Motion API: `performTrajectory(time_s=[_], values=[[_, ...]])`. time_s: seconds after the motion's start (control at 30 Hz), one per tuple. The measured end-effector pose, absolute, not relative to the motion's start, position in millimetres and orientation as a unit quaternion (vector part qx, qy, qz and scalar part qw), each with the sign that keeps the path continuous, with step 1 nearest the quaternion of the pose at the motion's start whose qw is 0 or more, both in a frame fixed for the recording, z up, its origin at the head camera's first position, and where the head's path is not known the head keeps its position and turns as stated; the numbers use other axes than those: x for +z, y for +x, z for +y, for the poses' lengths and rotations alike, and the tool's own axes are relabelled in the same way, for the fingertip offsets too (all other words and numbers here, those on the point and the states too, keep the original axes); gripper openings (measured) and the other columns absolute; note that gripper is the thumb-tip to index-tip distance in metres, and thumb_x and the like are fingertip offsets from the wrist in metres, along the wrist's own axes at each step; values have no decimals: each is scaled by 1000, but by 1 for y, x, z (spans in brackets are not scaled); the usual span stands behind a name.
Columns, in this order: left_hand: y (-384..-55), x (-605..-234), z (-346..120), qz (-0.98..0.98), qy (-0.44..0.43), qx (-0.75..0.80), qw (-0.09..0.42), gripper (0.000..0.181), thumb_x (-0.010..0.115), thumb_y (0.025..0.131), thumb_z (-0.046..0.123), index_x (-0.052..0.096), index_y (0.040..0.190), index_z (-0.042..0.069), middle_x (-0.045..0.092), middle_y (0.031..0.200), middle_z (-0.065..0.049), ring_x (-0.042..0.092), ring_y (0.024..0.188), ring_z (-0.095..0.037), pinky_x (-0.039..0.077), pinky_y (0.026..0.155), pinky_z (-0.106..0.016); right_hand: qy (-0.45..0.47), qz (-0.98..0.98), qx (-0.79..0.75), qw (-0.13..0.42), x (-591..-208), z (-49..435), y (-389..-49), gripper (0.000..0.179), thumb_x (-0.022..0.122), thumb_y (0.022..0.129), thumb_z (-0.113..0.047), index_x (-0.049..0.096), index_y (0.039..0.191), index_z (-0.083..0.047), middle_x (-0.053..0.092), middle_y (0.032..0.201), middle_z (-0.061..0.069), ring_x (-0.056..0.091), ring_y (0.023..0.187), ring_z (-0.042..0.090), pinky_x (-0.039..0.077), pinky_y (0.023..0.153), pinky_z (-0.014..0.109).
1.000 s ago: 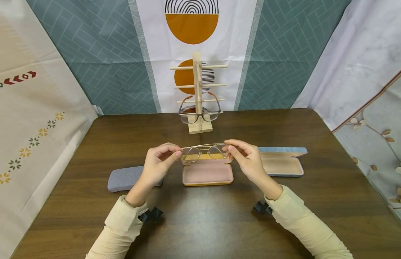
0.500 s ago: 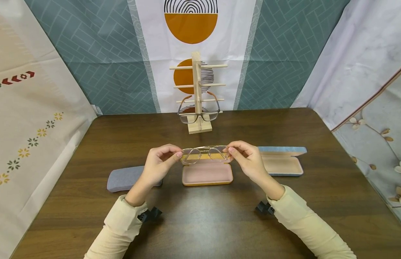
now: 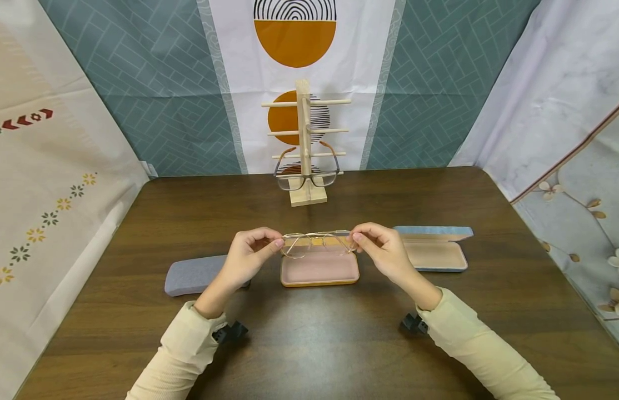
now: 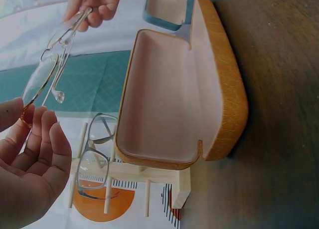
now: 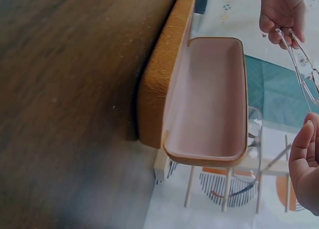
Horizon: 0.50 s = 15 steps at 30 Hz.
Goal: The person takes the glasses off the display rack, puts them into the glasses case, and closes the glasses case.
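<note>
As left hand (image 3: pixel 246 256) and right hand (image 3: pixel 388 253) tightly pinch one pair of gold wire-rimmed glasses (image 3: pixel 317 235) in the head view, loosening either might drop them. Around them are one pale wooden stand (image 3: pixel 305 125) (twelve o'clock), one grey case (image 3: pixel 191 276) (eight), one orange case (image 3: pixel 319 272) (six), one blue case (image 3: pixel 436 258) (three); the left wrist view confirms both pinches.

the left hand (image 3: pixel 248 255) and right hand (image 3: pixel 383 250) both pinch, held apart. both forearms (image 3: pixel 176 353) slant forward and inward.

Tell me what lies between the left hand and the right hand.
In the head view, gold-rimmed glasses, with the open pink-lined orange case below them.
</note>
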<state>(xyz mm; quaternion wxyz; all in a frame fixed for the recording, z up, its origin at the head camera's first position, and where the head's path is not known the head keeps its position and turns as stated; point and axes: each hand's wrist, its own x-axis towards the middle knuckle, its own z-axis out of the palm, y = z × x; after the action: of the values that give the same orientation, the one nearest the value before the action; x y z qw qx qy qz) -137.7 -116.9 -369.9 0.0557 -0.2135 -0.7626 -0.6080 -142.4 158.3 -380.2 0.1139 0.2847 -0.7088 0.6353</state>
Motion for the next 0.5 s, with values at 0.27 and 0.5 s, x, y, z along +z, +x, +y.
performTrajectory(time_s=[0.27,0.5], values=[[-138,-374,-119,-757,-221,-615,25,8,62,83,-3,64,86,-10,62,78,-19,55,61,-12,42,52,-18,286,-710,637,95,-384,162,-143,10,52,86,12,61,88,9,65,78,13,57,65,10,49,58,22],[-139,-379,-120,-760,-236,-606,12,8,58,85,-5,63,87,-10,62,80,-20,57,64,-14,47,57,-21,279,-722,628,75,-386,165,-142,9,52,87,10,61,89,10,60,75,22,57,65,10,49,58,24]])
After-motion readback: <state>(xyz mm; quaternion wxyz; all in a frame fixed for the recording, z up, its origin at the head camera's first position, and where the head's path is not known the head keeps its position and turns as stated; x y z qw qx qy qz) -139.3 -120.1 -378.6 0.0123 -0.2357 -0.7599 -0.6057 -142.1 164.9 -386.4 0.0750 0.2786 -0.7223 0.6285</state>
